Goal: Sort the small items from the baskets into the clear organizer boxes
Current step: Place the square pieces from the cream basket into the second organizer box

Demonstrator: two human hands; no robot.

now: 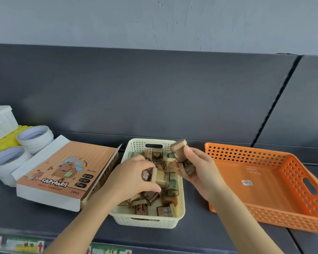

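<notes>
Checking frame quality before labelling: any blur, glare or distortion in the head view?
Head view: soft, even light, no glare or hard shadows. The small items in the cream basket and in the left hand and right hand look soft, while the capybara box print reads fine. Wide-angle stretch skews the orange basket at the right. The price labels along the bottom are blurred.

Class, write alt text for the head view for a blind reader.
The left hand grips a small brown item in a cream basket full of them; the right hand holds a few above it. An orange basket stands to the right, a Capybara box to the left.
</notes>
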